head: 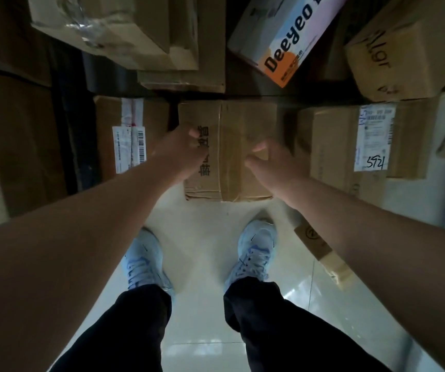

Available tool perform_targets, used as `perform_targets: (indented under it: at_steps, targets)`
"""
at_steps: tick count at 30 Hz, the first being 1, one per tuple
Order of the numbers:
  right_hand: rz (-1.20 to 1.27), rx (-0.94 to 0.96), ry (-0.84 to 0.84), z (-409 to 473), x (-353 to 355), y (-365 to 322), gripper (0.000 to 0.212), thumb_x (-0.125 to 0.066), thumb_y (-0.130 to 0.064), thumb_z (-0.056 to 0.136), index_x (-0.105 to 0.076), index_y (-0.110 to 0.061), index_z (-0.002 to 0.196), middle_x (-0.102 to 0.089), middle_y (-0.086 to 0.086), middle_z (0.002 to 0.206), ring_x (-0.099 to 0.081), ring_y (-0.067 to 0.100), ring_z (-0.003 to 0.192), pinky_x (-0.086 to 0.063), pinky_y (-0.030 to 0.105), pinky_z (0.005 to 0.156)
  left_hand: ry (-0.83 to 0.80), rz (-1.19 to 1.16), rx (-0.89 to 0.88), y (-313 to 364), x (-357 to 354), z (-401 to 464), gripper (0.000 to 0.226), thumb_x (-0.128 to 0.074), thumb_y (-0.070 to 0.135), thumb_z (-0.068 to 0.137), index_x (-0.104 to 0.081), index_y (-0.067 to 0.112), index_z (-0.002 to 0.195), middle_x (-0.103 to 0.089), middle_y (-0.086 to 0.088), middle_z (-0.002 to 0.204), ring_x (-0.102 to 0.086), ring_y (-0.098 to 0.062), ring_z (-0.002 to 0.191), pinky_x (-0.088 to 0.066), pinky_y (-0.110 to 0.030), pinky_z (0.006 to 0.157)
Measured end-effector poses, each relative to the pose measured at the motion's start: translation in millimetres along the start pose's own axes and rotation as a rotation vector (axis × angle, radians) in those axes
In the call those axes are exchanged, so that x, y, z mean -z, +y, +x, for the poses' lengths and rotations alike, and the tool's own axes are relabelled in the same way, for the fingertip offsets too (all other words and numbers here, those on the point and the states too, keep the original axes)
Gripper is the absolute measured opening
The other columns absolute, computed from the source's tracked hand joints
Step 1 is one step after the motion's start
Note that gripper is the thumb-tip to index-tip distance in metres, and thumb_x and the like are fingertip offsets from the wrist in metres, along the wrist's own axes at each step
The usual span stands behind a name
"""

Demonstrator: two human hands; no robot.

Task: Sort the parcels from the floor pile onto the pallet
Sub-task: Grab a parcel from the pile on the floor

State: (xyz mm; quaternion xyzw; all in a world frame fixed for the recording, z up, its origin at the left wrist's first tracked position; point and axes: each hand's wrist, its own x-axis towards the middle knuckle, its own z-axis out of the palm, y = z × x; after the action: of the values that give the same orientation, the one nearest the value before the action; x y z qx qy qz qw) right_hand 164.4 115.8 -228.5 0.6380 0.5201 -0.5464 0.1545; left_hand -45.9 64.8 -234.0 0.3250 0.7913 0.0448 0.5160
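Looking straight down here. Both hands are over the brown cardboard box (232, 151) that sits on the white tile floor (202, 304) right in front of my light blue sneakers (254, 251). My left hand (181, 151) lies at the box's left edge, fingers curled, though I can't tell if it really grips. My right hand (275, 162) hovers by the right side, fingers spread and relaxed, holding nothing. More parcels all around: a labelled box (350, 146) to the right, a taped one (130, 138) to the left, a "Deeyeo" carton (283, 38) behind.
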Motion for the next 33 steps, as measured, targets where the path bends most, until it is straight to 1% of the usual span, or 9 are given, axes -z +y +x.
perform_targets:
  at_steps: [3,8,12,15,19,23,27,29,33]
  targets:
    - [0.120,-0.063,0.051,-13,4,-7,0.051,-0.062,-0.052,0.085,-0.045,-0.030,0.128,-0.054,-0.003,0.122,-0.062,0.021,0.104,-0.054,0.042,0.087,-0.017,-0.135,0.061,6,9,-10,0.032,-0.060,0.026,0.098,-0.044,0.020,0.124,-0.067,-0.003,0.106,-0.068,-0.021,0.093,-0.058,-0.036,0.071]
    - [0.306,-0.114,0.155,-56,12,-19,0.066,-0.054,-0.056,0.076,-0.023,-0.028,0.127,-0.043,0.003,0.120,-0.051,0.022,0.100,-0.040,0.034,0.074,0.025,-0.323,0.000,25,37,-54,0.037,-0.049,0.026,0.101,-0.029,0.014,0.130,-0.069,-0.010,0.109,-0.072,-0.021,0.097,-0.062,-0.039,0.078]
    - [0.318,-0.146,0.164,-105,26,-34,0.073,-0.051,-0.052,0.091,-0.021,-0.023,0.152,-0.033,0.004,0.145,-0.048,0.031,0.121,-0.051,0.051,0.089,-0.028,-0.383,0.080,45,64,-104,0.040,-0.039,0.057,0.103,-0.054,0.021,0.111,-0.076,-0.004,0.093,-0.075,-0.020,0.085,-0.061,-0.041,0.077]
    - [0.440,-0.220,0.131,-154,41,-53,0.070,-0.048,-0.067,0.087,-0.043,-0.033,0.147,-0.051,0.007,0.143,-0.057,0.031,0.119,-0.052,0.054,0.099,-0.033,-0.392,0.175,60,90,-141,0.048,-0.032,0.060,0.103,-0.063,0.024,0.104,-0.076,-0.005,0.088,-0.073,-0.025,0.086,-0.058,-0.042,0.079]
    - [0.655,-0.255,0.145,-227,64,-88,0.056,-0.046,-0.068,0.097,-0.055,-0.026,0.133,-0.064,0.007,0.116,-0.065,0.023,0.096,-0.058,0.029,0.064,-0.021,-0.417,0.208,84,139,-195,0.035,-0.035,0.049,0.107,-0.061,0.027,0.114,-0.074,-0.004,0.093,-0.071,-0.020,0.087,-0.049,-0.032,0.063]
    - [0.737,-0.243,0.158,-298,87,-130,0.084,-0.039,-0.083,0.093,-0.035,-0.031,0.159,-0.052,0.006,0.149,-0.057,0.030,0.126,-0.052,0.049,0.102,-0.032,-0.310,0.068,114,197,-252,0.024,-0.037,0.035,0.107,-0.057,0.034,0.120,-0.068,-0.003,0.108,-0.065,-0.020,0.095,-0.043,-0.033,0.066]
    - [0.795,-0.218,0.230,-377,106,-181,0.100,-0.040,-0.094,0.083,-0.029,-0.035,0.163,-0.046,0.004,0.158,-0.054,0.030,0.132,-0.048,0.054,0.108,-0.031,-0.304,-0.036,152,261,-319,0.027,-0.033,0.037,0.105,-0.057,0.027,0.111,-0.064,-0.009,0.111,-0.063,-0.025,0.096,-0.046,-0.035,0.068]
    - [0.771,-0.215,0.282,-418,113,-201,0.096,-0.041,-0.091,0.086,-0.032,-0.033,0.162,-0.048,0.006,0.155,-0.056,0.033,0.129,-0.048,0.056,0.108,-0.043,-0.308,-0.066,168,292,-356,0.040,-0.027,0.047,0.105,-0.059,0.025,0.115,-0.068,-0.012,0.111,-0.065,-0.030,0.100,-0.050,-0.039,0.077]
    - [0.800,-0.101,0.286,-493,131,-234,0.055,-0.050,-0.057,0.102,-0.044,-0.024,0.146,-0.061,0.013,0.132,-0.064,0.032,0.113,-0.058,0.053,0.098,-0.034,-0.310,-0.157,200,356,-429,0.050,-0.039,0.063,0.103,-0.060,0.022,0.123,-0.073,-0.009,0.107,-0.070,-0.027,0.099,-0.054,-0.045,0.088]
